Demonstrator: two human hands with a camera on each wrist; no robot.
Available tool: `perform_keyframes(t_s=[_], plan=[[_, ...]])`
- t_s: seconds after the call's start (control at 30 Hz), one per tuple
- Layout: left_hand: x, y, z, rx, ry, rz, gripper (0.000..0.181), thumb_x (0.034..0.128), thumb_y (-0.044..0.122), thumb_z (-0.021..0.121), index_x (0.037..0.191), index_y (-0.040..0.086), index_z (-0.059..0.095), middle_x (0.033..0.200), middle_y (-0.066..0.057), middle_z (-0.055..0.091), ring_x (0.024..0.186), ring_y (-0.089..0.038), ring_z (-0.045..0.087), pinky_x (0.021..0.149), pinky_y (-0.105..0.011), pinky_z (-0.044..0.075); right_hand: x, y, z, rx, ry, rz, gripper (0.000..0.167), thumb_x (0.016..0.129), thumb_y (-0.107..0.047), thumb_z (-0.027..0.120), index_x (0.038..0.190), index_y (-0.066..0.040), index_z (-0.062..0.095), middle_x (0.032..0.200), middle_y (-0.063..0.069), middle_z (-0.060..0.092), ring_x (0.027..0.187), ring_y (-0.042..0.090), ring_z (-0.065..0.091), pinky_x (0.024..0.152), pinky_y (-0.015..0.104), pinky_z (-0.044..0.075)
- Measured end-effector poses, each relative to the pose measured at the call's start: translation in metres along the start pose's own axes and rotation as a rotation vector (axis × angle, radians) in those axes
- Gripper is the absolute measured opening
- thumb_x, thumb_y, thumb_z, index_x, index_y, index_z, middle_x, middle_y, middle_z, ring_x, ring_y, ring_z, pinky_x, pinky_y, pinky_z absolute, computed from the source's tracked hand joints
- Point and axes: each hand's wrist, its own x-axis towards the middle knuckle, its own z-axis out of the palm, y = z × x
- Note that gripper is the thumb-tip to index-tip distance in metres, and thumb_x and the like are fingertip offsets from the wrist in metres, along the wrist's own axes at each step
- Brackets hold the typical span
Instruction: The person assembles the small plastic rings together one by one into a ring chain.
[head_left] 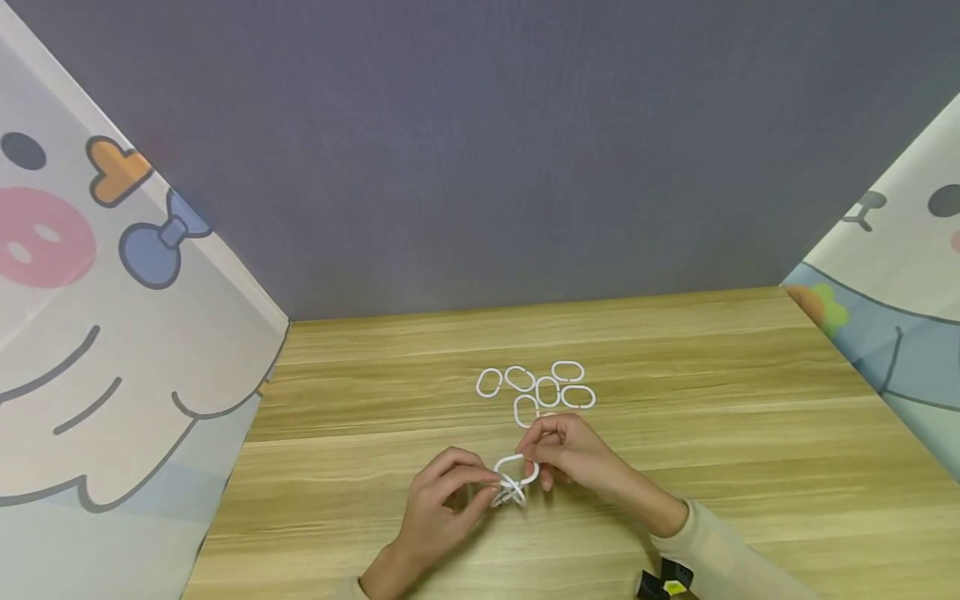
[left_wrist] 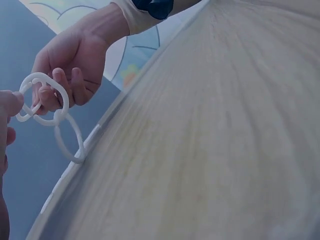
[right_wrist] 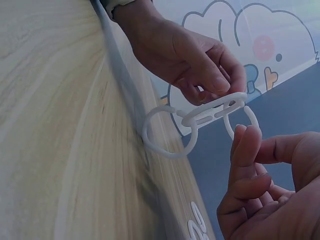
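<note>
Three white plastic C-shaped links are hooked together between the hands, low over the table in the head view. My left hand (head_left: 446,500) pinches the middle link (right_wrist: 212,105) between thumb and fingertips. From it a second link (right_wrist: 170,155) hangs down. My right hand (head_left: 573,450) holds a third link (head_left: 535,474) at its fingertips; this one passes through the middle link, and its gap shows in the right wrist view. Fingers partly cover the held links.
Several loose white links (head_left: 567,362) lie on the wooden table (head_left: 360,375) just beyond the right hand, one partly hidden by it. A grey panel (head_left: 480,167) stands behind the table, with cartoon-printed panels on both sides. A black device (head_left: 652,586) is by the right sleeve.
</note>
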Motion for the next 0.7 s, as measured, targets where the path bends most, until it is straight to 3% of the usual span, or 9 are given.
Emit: perform_keyframes(t_s=[0.2,0.47,0.7], plan=[[0.0004,0.0001,0.0002,-0.023,-0.018,0.008,0.014,0.0992,0.013,0.086,0.11,0.005,0.079,0.102,-0.008,0.073,0.079,-0.021,0.069,0.064,-0.024,0.056,-0.0017,0.0001,-0.0003,-0.003,-0.016,0.016,0.018,0.101,-0.001,0.065,0.108,0.015,0.068,0.082,0.015,0.076,0.055,0.005,0.06,0.047,0.016,0.032],[0.0004,0.0024,0.0014,-0.052,-0.008,-0.045,0.018,0.0922,0.005,0.089,0.107,0.007,0.08,0.1,-0.006,0.073,0.07,-0.018,0.062,0.056,-0.022,0.05,-0.0002,0.0018,-0.0007,0.02,-0.039,-0.002,0.021,0.103,-0.003,0.064,0.109,0.017,0.067,0.08,0.009,0.076,0.055,0.004,0.06,0.047,0.016,0.031],[0.0006,0.0027,0.0013,-0.039,0.003,-0.074,0.015,0.1019,0.021,0.082,0.108,0.008,0.08,0.101,-0.006,0.072,0.067,-0.018,0.057,0.055,-0.019,0.048,0.0001,0.0038,0.0002,0.043,-0.063,-0.002,0.023,0.103,-0.004,0.065,0.109,0.018,0.067,0.079,0.002,0.076,0.055,0.004,0.06,0.046,0.018,0.03]])
